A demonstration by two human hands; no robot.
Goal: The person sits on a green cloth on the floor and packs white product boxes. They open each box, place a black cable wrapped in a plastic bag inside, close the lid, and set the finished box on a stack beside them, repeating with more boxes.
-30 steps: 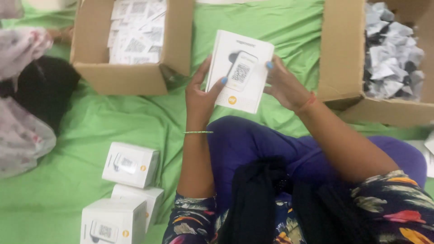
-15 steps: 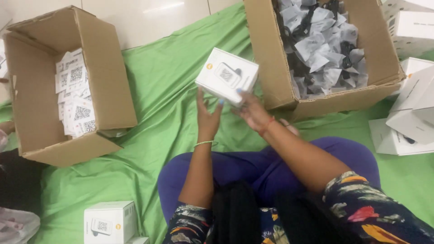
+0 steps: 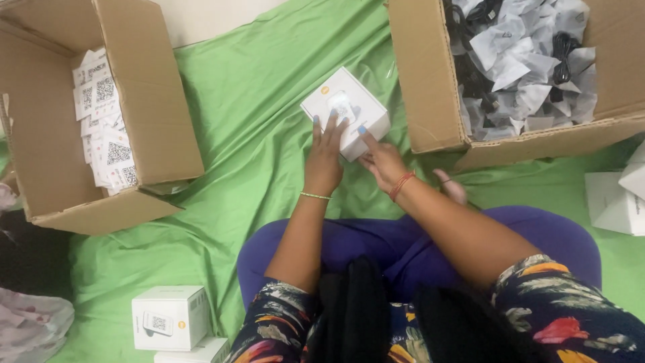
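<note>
I hold a small white box (image 3: 342, 107) with an orange dot and a device picture on its lid, above the green cloth (image 3: 248, 128). My left hand (image 3: 326, 158) grips its near left side, fingers spread up over the lid. My right hand (image 3: 381, 160) grips the box's near right corner, a red thread around the wrist. Both arms reach forward over my purple-clad legs.
An open cardboard box (image 3: 430, 87) of bagged black cables stands right of my hands. Another open carton (image 3: 161, 121) at the left holds printed cards. Two white boxes (image 3: 169, 318) sit at the lower left, more white boxes (image 3: 615, 202) at the right edge.
The view has shifted, so the cartons sit differently in frame. The white box has turned in my hands and now lies flatter and lower, nearer the cable carton.
</note>
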